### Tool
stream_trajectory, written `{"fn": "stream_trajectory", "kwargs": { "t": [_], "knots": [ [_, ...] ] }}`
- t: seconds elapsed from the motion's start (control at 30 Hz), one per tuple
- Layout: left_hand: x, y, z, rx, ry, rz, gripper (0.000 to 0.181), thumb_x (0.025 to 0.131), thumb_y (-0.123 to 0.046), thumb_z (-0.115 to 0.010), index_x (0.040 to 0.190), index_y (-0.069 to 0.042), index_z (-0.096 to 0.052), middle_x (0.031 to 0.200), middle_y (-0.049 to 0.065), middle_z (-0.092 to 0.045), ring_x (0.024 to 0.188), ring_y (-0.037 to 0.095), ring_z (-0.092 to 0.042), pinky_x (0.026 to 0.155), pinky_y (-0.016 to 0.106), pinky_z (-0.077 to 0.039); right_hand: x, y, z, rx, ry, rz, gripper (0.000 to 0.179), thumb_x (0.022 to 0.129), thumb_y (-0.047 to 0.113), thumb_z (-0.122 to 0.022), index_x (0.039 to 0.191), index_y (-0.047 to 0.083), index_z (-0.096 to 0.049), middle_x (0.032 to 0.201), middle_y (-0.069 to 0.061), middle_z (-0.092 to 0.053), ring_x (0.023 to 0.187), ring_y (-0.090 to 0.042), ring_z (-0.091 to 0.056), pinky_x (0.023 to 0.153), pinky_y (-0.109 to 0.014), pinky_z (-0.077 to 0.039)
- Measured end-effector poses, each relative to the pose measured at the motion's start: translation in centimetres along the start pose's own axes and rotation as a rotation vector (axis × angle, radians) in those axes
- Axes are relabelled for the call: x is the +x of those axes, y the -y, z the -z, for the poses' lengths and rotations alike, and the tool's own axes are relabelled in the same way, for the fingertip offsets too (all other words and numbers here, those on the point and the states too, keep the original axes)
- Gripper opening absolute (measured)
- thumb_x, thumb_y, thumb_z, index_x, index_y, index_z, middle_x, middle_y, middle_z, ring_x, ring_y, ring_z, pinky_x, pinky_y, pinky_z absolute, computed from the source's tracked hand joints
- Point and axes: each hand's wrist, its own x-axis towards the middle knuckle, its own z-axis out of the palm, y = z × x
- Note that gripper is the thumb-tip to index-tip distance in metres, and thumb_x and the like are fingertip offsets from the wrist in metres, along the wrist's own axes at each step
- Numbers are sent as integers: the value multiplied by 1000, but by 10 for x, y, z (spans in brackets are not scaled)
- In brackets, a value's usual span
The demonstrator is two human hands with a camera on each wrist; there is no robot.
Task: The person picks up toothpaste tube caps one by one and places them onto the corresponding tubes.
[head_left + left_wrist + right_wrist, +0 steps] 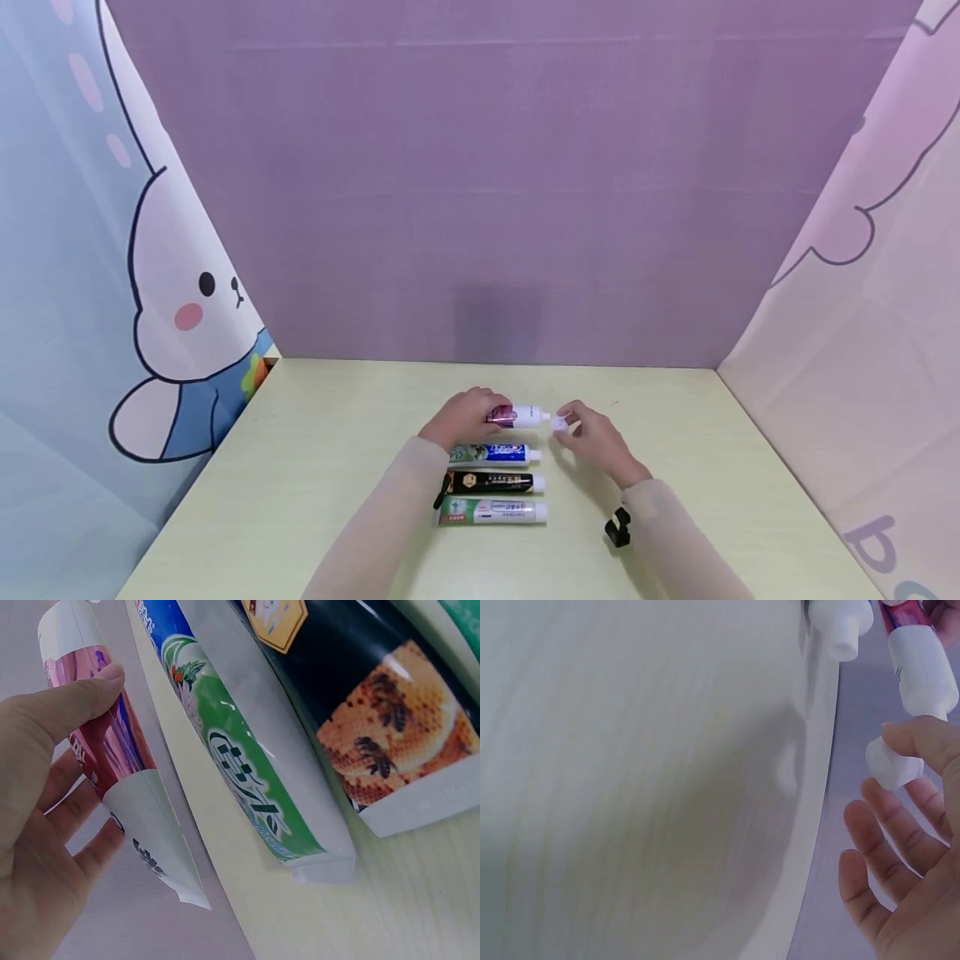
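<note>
My left hand [467,415] grips a white and red toothpaste tube [528,417] round its body, thumb on top, with the nozzle end to the right. In the left wrist view the crimped tail of this tube [154,825] sticks out below the fingers. A small white cap [891,763] is pinched between thumb and fingertips of my right hand [598,439]. The cap is off the nozzle, just to its right in the head view. The other right fingers are spread in the right wrist view.
Nearer than the held tube, three capped toothpaste tubes lie in a column on the pale wooden table [337,500]: a blue and green tube [498,454], a black tube [491,482] and a green and white tube [495,512]. A purple backdrop [487,192] stands behind.
</note>
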Motion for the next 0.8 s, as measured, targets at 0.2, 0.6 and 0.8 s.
{"fn": "stream_trajectory", "kwargs": {
  "t": [0.2,0.6,0.8],
  "knots": [
    [-1,-1,1,-8,10,8,40,92,-29,-75,130,-19,-67,114,-2,-68,101,14,-60,95,34,-51,0,7,-2,-19,-18,33,38,86,21,-80,116,12,-60,105,0,-67,83,-16,-62,68,-33,-53],
    [-1,0,0,1,7,0,39,91,-29,-76,129,-21,-67,111,-3,-68,96,12,-59,92,32,-52,0,12,-2,18,-41,131,29,86,14,-80,110,13,-64,103,1,-66,87,-21,-62,73,-34,-54],
    [-1,0,0,-15,11,-20,39,90,-27,-77,127,-20,-68,108,-4,-68,93,11,-58,89,31,-52,0,12,-3,60,-52,153,31,84,8,-80,108,11,-62,102,-1,-64,90,-26,-63,75,-35,-55]
  ]
}}
